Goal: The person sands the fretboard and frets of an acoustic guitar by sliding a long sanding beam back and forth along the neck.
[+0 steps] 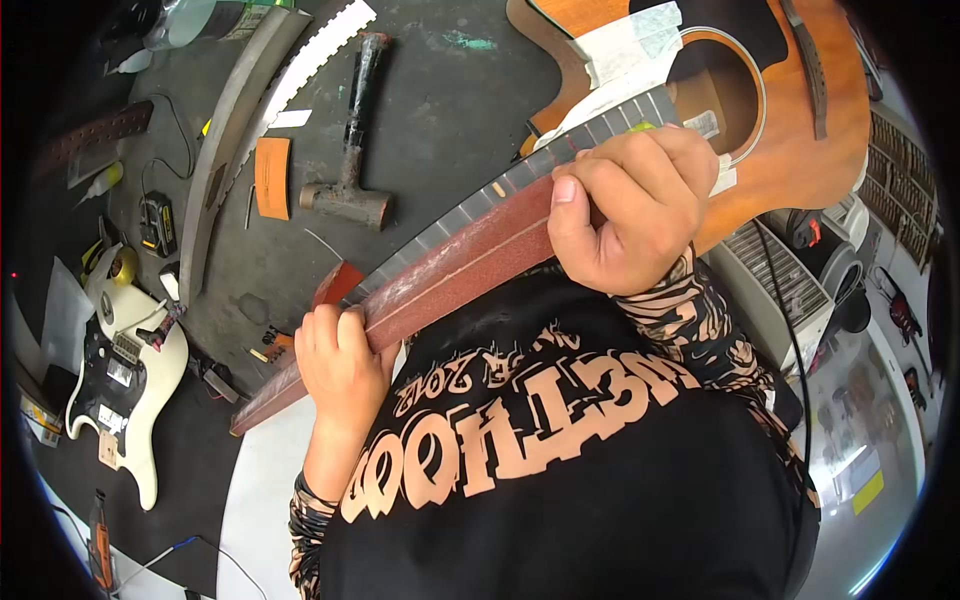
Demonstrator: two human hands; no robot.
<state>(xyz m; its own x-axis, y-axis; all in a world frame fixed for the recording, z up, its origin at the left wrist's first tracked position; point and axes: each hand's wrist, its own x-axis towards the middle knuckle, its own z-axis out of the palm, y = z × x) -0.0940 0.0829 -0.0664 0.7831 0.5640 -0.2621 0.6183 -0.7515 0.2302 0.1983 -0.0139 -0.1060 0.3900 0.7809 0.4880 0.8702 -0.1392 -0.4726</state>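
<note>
A long bar covered in reddish sandpaper (460, 268) lies lengthwise along the guitar's dark fretboard (440, 232), covering part of it. My left hand (343, 365) is closed round the bar near its lower-left part, close to a small red flap. Toward the guitar body, my right hand (635, 210) grips the bar's other end, with curled fingers and the thumb on top. The brown acoustic guitar body (810, 165) is at the upper right, with masking paper (635, 45) taped beside its soundhole. The fretboard's lower-left end is hidden by my left hand and the bar.
On the dark bench (440, 110) lie a hammer (350, 190), an orange block (272, 178), a curved grey bar (225, 145) and a white notched strip (320, 50). A cream electric guitar body (150, 365) and a battery (158, 222) are at the left. Slotted bins (770, 275) stand at the right.
</note>
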